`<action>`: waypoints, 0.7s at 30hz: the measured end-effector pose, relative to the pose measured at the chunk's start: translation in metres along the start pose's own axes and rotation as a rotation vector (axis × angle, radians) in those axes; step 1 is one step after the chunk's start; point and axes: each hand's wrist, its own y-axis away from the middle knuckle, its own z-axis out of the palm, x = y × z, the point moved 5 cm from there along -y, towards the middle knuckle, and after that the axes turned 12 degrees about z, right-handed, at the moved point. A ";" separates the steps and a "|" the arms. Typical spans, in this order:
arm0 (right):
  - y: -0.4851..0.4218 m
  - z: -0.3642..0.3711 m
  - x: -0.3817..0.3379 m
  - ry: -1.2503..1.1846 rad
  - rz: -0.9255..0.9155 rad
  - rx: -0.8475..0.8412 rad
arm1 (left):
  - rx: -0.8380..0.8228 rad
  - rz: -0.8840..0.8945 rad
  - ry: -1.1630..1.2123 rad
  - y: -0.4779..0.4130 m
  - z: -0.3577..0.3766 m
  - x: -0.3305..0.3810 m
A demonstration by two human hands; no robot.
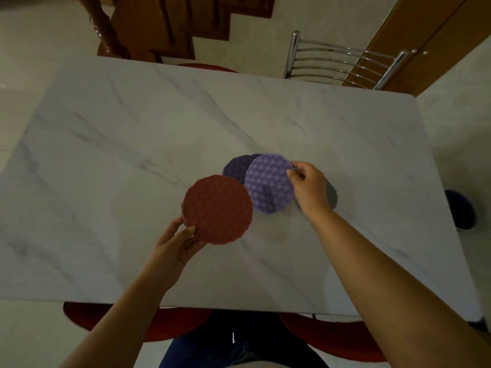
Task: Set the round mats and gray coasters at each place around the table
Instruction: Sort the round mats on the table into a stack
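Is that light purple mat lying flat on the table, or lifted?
Lifted at one edge: the right hand pinches the light purple mat, tilting it over the darker mat.

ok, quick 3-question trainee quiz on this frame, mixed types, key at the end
1. True or false: the left hand holds the red mat by its near edge.
2. Which mat do the right hand fingers pinch? A) red B) light purple C) dark purple
3. Fill in: the dark purple mat lies partly ____ the light purple mat.

Key: 1 true; 2 B; 3 under. The gray shape beside the right hand may be a coaster, but it is mostly hidden.
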 end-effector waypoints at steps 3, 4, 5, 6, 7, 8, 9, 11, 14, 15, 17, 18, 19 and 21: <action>0.006 -0.031 -0.009 -0.176 -0.024 0.012 | -0.003 -0.010 -0.005 -0.002 0.004 -0.001; 0.010 -0.039 -0.010 -0.242 -0.017 0.003 | -0.005 -0.012 -0.011 -0.002 0.006 -0.002; 0.015 -0.045 -0.011 -0.299 -0.009 -0.001 | -0.011 -0.015 -0.016 -0.003 0.008 -0.002; 0.020 -0.050 -0.011 -0.339 -0.009 -0.002 | -0.017 -0.019 -0.021 -0.004 0.010 -0.002; 0.025 -0.052 -0.012 -0.369 -0.012 -0.009 | -0.023 -0.022 -0.023 -0.004 0.012 -0.003; 0.031 -0.050 -0.012 -0.400 -0.010 -0.027 | -0.029 -0.026 -0.023 -0.005 0.015 -0.004; 0.036 -0.046 -0.011 -0.432 0.002 -0.058 | -0.037 -0.030 -0.021 -0.005 0.018 -0.005; 0.045 -0.029 -0.007 -0.468 0.039 -0.146 | -0.070 -0.039 -0.016 -0.004 0.025 -0.005; 0.055 -0.007 0.002 -0.403 0.059 -0.207 | -0.163 -0.059 -0.011 -0.001 0.036 -0.005; 0.057 -0.004 0.004 -0.372 0.050 -0.198 | -0.191 -0.066 -0.008 0.000 0.039 -0.005; 0.059 -0.003 0.009 -0.336 0.035 -0.163 | -0.225 -0.078 -0.005 0.001 0.042 -0.005; 0.060 -0.002 0.012 -0.328 0.033 -0.154 | -0.231 -0.080 -0.003 0.002 0.043 -0.006; 0.061 0.000 0.014 -0.321 0.037 -0.157 | -0.234 -0.079 0.000 0.002 0.043 -0.007; 0.064 0.005 0.018 -0.319 0.065 -0.187 | -0.243 -0.069 0.007 0.003 0.044 -0.007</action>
